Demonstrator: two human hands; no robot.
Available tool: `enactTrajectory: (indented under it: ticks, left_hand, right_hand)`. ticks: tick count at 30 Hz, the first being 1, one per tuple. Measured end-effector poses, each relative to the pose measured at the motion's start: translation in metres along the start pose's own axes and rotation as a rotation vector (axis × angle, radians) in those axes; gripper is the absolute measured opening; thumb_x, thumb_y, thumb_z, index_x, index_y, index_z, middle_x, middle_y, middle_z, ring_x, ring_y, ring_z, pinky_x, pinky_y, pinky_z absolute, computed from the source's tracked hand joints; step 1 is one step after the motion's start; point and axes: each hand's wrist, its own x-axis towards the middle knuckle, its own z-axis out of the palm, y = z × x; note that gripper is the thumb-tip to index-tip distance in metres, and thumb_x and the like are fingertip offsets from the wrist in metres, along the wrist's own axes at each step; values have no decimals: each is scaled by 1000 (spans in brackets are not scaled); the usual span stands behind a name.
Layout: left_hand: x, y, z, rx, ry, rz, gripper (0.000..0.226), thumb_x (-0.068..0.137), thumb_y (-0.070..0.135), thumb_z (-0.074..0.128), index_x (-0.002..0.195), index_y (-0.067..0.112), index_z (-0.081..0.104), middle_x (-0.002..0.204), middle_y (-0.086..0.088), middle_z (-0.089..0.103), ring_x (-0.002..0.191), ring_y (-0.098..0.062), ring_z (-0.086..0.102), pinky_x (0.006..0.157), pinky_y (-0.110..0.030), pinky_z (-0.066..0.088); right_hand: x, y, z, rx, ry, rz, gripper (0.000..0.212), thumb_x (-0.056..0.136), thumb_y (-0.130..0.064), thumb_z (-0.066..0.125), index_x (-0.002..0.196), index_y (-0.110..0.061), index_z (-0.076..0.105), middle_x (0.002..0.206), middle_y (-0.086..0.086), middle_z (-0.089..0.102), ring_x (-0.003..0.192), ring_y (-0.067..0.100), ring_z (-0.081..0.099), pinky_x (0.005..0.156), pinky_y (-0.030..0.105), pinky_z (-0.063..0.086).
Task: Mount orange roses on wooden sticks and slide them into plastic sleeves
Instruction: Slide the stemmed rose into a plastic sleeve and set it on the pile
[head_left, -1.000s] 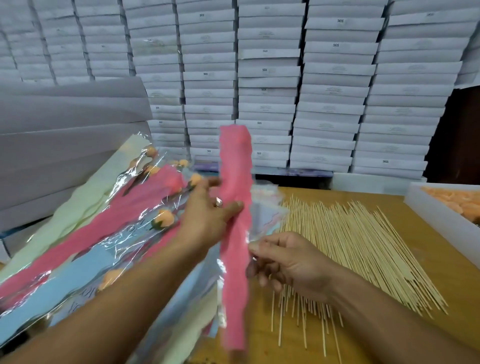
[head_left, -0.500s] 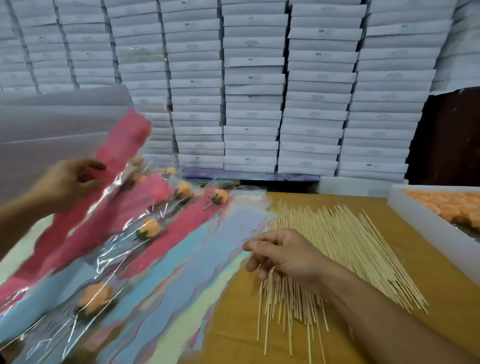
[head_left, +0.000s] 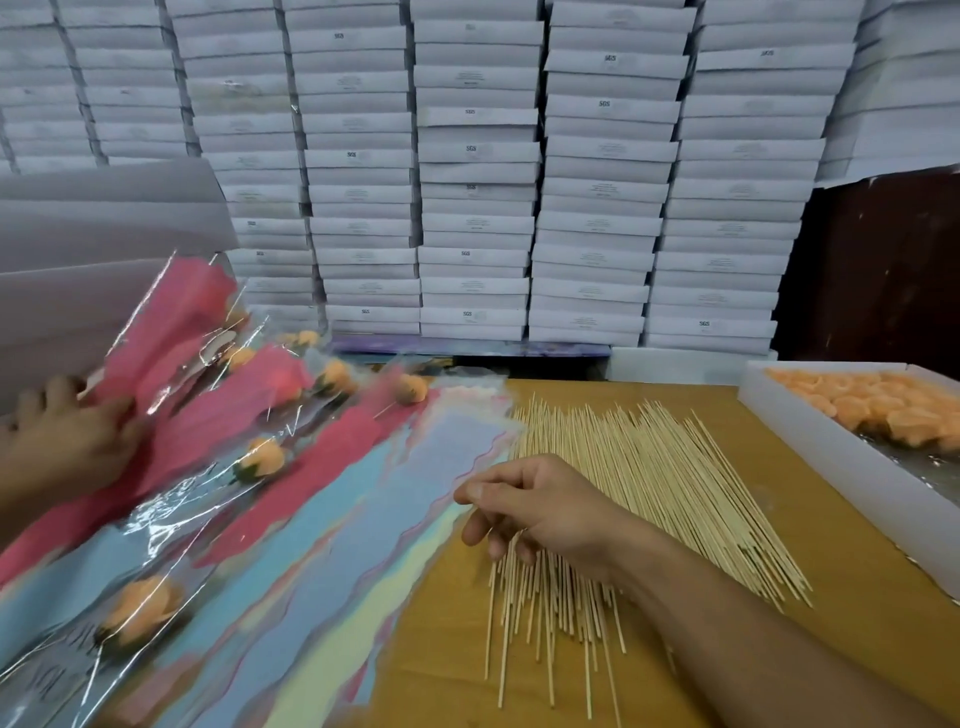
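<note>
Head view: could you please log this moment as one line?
left hand: on pink sleeve | right hand: fingers curled over wooden sticks | loose roses: in tray
</note>
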Motion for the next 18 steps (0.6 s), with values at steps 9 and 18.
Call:
enactTrajectory:
  ticks: [9, 18]
  left_hand:
    - [-55, 50, -23, -190, -259, -116, 98, 63, 98, 33, 109, 12, 44, 105, -27, 45, 101, -54, 46, 80, -69, 43]
    - [-49, 43, -32, -191, -147, -110, 95, 66, 97, 36, 110, 13, 37, 103, -35, 47, 92, -59, 48, 75, -69, 45]
  right_hand:
    - [1, -1, -5, 2, 0, -4, 20, 99, -23, 64, 112, -10, 71, 81, 5, 76, 60, 12, 65, 46, 20, 43]
    - [3, 0, -8, 23, 1, -22, 19, 99, -23, 64, 109, -9, 72, 81, 6, 76, 60, 14, 64, 44, 21, 42]
